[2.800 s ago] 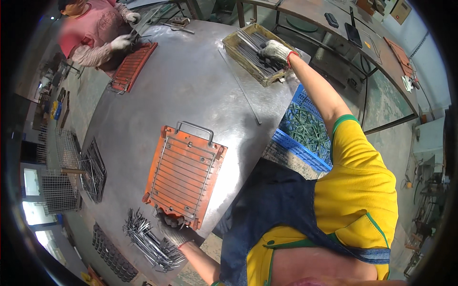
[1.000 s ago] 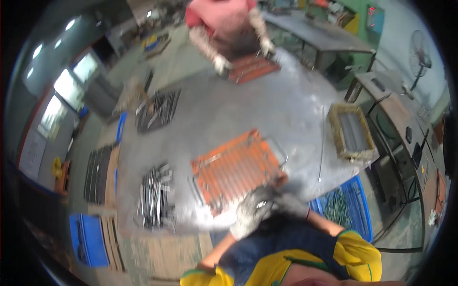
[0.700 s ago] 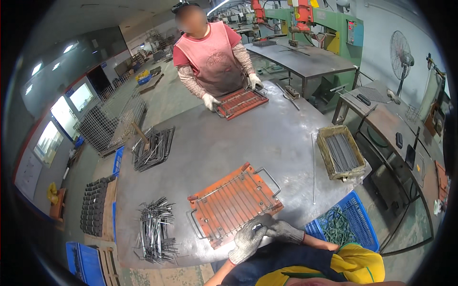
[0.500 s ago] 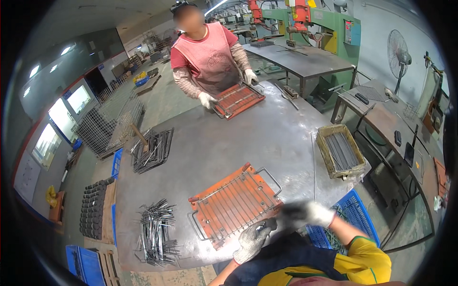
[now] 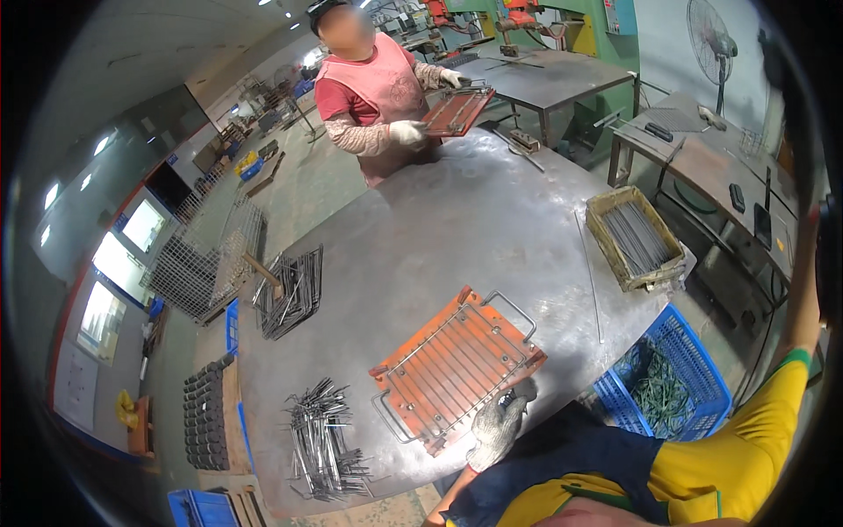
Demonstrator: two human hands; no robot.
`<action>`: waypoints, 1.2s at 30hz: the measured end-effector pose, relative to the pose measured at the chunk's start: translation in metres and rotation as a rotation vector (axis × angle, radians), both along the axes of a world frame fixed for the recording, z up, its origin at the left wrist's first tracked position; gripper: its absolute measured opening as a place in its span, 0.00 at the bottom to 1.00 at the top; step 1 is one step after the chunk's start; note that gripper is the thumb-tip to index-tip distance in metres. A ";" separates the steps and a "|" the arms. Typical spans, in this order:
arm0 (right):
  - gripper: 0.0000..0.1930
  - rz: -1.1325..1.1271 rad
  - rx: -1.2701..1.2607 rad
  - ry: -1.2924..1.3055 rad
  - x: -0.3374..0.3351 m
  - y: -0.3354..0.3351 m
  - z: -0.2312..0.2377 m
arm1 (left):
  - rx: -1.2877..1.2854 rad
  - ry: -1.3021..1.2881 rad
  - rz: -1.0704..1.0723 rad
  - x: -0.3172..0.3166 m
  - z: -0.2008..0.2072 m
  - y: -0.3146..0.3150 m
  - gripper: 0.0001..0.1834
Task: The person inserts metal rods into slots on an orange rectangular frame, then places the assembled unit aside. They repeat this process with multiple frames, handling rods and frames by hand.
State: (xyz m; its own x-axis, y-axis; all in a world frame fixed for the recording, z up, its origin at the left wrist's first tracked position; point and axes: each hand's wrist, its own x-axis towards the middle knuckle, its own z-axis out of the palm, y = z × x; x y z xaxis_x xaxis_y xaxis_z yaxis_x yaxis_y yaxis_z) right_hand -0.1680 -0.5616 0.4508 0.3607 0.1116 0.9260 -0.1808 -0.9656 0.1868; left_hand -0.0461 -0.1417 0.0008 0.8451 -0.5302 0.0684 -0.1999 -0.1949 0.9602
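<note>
An orange-red board lies on the metal table in front of me, carrying a frame of parallel metal rods. Bent metal handles stick out at its two ends. By the near right corner of this board is my left hand, in a pale glove with dark fingers. Its fingers are curled together; what they hold, if anything, is hidden. My right arm stretches up along the right side of the view, its hand lost past the dark rim.
Loose metal rods are heaped left of the board, with bent rods behind. A yellowish box of rods stands at the right table edge, above a blue crate. Across the table, a gloved co-worker holds another red board.
My right hand has left the spot beside my left hand and swung up and right, out of view. The co-worker has lifted the other board off the table. The whole view has shifted.
</note>
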 end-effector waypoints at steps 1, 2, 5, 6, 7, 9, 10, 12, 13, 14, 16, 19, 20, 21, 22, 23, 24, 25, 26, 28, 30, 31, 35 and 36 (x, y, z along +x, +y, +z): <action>0.08 0.056 0.176 0.226 0.007 0.019 -0.040 | -0.035 0.016 -0.024 0.001 0.005 -0.006 0.18; 0.10 0.214 0.464 0.454 0.042 0.027 -0.113 | 0.016 0.006 0.057 0.000 0.016 0.014 0.19; 0.16 0.375 0.924 1.106 0.047 0.118 -0.232 | 0.041 -0.011 0.005 -0.002 0.042 0.015 0.20; 0.20 0.516 0.462 1.146 0.040 0.091 -0.341 | 0.078 -0.073 -0.013 -0.001 0.034 0.003 0.19; 0.20 0.679 0.586 1.107 0.041 0.122 -0.357 | 0.143 -0.149 -0.010 0.002 0.059 -0.001 0.19; 0.26 1.071 0.805 0.992 0.060 0.184 -0.378 | -0.138 0.066 -0.012 -0.002 0.083 -0.005 0.12; 0.28 0.837 0.583 1.153 0.056 0.192 -0.416 | -0.264 0.131 -0.014 -0.004 0.078 -0.005 0.12; 0.21 0.849 0.559 1.038 0.070 0.228 -0.395 | -0.285 0.133 0.012 -0.005 0.068 0.001 0.12; 0.18 0.858 0.481 0.935 0.078 0.234 -0.420 | -0.295 0.132 0.018 -0.005 0.063 0.002 0.13; 0.17 0.876 0.323 0.881 0.086 0.237 -0.443 | -0.216 0.055 0.016 -0.003 0.067 0.001 0.13; 0.15 0.893 0.013 0.787 0.092 0.242 -0.477 | -0.093 -0.004 0.036 -0.005 0.071 0.000 0.14; 0.12 0.952 0.166 0.915 0.090 0.240 -0.492 | 0.163 -0.147 -0.006 -0.008 0.102 -0.003 0.16; 0.13 0.960 0.352 0.968 0.091 0.239 -0.490 | 0.149 -0.227 -0.012 -0.005 0.097 -0.003 0.16; 0.13 0.969 0.545 1.023 0.089 0.240 -0.481 | 0.141 -0.300 -0.015 -0.002 0.086 -0.001 0.17; 0.13 0.967 0.746 1.089 0.083 0.241 -0.474 | 0.132 -0.359 -0.018 -0.004 0.076 0.002 0.17; 0.14 0.940 0.899 1.175 0.081 0.238 -0.469 | 0.159 -0.402 -0.034 -0.005 0.070 0.002 0.17; 0.15 0.933 0.916 1.199 0.080 0.236 -0.470 | 0.192 -0.442 -0.046 -0.002 0.068 0.000 0.17; 0.16 0.937 0.936 1.222 0.082 0.236 -0.471 | 0.235 -0.482 -0.056 0.001 0.067 0.001 0.17; 0.15 0.871 0.871 1.344 0.084 0.238 -0.437 | 0.252 -0.478 -0.063 0.002 0.070 0.008 0.18; 0.14 0.948 0.924 1.267 0.080 0.234 -0.438 | 0.233 -0.258 -0.070 -0.001 0.096 0.002 0.18; 0.11 0.966 0.915 1.260 0.079 0.235 -0.427 | 0.252 -0.129 -0.069 -0.003 0.098 0.009 0.19; 0.11 0.998 0.806 1.175 0.081 0.235 -0.431 | 0.210 -0.069 -0.069 -0.002 0.087 0.012 0.20; 0.11 1.020 0.558 0.981 0.086 0.238 -0.456 | 0.144 0.124 -0.095 0.002 0.076 0.018 0.25; 0.11 1.024 0.521 0.964 0.087 0.238 -0.458 | 0.118 0.130 -0.089 0.001 0.077 0.018 0.25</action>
